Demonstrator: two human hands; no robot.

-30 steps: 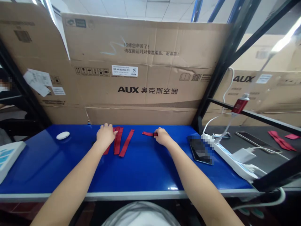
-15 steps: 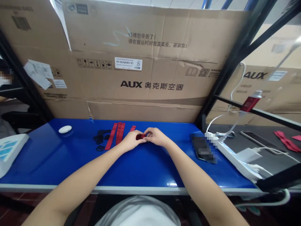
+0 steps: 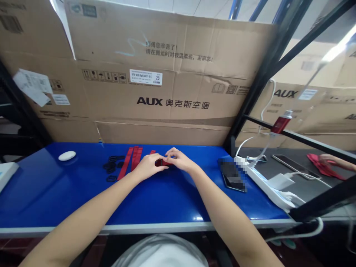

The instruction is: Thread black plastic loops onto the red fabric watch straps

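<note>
A short piece of red webbing strap [image 3: 160, 162] is held between my two hands, just above the blue table [image 3: 172, 200]. My left hand [image 3: 147, 165] is closed on its left end, thumb and fingers pinching it. From the other side, my right hand [image 3: 179, 159] pinches the strap's right end with bent fingers. A small dark part shows at the strap, too small to make out. Several flat red straps [image 3: 136, 157] lie just left of my left hand, partly behind it. Beside them sits a loose group of black plastic buckles [image 3: 111, 166].
A white oval object [image 3: 67, 155] lies at the table's left. To the right are a dark phone [image 3: 233, 178] and a white power strip [image 3: 267, 189] with cables. Cardboard [image 3: 172, 129] walls off the back. Across the frame, another person's hand [image 3: 329, 159] touches red fabric [image 3: 319, 168].
The view has turned slightly right, so everything appears shifted left. My right fingers have risen a little on the strap. At the right, another person's hand has appeared on the red fabric.
</note>
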